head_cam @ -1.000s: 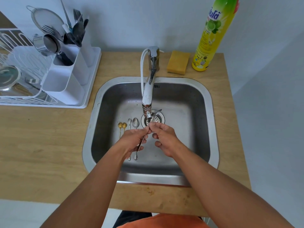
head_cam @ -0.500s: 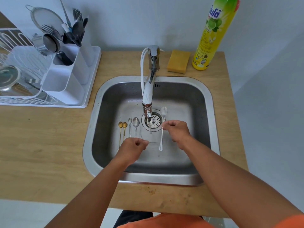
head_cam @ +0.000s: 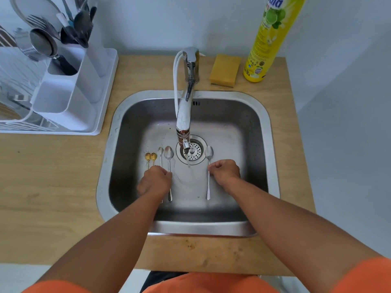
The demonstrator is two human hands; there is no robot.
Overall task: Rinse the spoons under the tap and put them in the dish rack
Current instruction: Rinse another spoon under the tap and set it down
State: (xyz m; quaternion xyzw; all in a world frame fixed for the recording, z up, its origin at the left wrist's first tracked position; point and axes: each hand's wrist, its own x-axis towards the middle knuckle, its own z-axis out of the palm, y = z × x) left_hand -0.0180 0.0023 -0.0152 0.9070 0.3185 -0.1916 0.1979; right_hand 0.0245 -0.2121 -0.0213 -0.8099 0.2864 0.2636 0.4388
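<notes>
1. The white dish rack (head_cam: 63,115) stands at the left end of the worktop (head_cam: 53,166); its cutlery holder (head_cam: 63,89) has three compartments, two holding dark utensils and forks, the nearest one with nothing showing in it.
2. Five spoons lie in the sink (head_cam: 273,144): two small gold spoons (head_cam: 150,156), a thin steel spoon (head_cam: 160,152) and a larger steel spoon (head_cam: 168,154) side by side left of the drain, and one steel spoon (head_cam: 209,154) right of it.
3. The left hand (head_cam: 154,180) is curled narrow over the handles of the left group, fingertips at the larger spoon's handle; whether it pinches the handle I cannot tell.
4. One tap (head_cam: 184,106) runs a thin stream onto the sink floor between the hands.
5. The right hand (head_cam: 225,171) is a loose fist, its grip closed on the right spoon's handle.
6. One yellow sponge (head_cam: 224,69) and one yellow bottle (head_cam: 266,39) stand behind the sink.
</notes>
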